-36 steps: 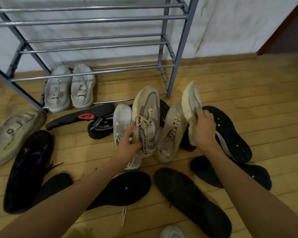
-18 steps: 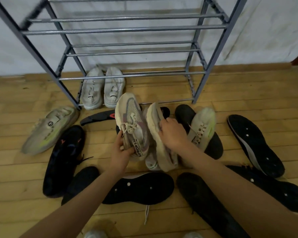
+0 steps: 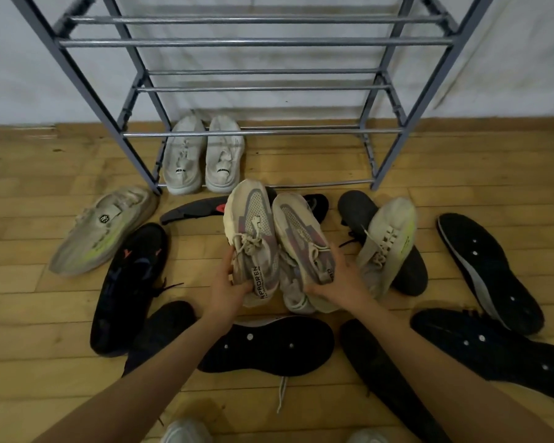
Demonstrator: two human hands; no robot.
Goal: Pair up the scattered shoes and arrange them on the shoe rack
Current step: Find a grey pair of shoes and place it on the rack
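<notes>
Wood-plank floor (image 3: 301,407) under a pale wall. Grips with the left hand (image 3: 229,290) the heel end of one beige-and-mauve sneaker (image 3: 253,231), fingers curled round its side. Grips with the right hand (image 3: 339,281) the heel end of the matching sneaker (image 3: 301,235) in the same way. Holds the two side by side and touching, toes pointed at the shoe rack (image 3: 253,43), just in front of its lowest front rail.

Beneath the held pair, in front of the rack, a white shoe (image 3: 296,300), mostly hidden. Between the pair and the rack's lowest rail, a black slipper (image 3: 195,211) with a red mark. In the rack's bottom level, toward its left end, a white pair (image 3: 186,155) set side by side. Just outside the rack's left front leg, a grey-and-lime sneaker (image 3: 100,231) on its side. In front of the rack's right end, a look-alike sneaker (image 3: 387,244) resting on a black shoe (image 3: 359,209). Farther out in front of the rack, more black shoes (image 3: 266,345), most of them soles up.
</notes>
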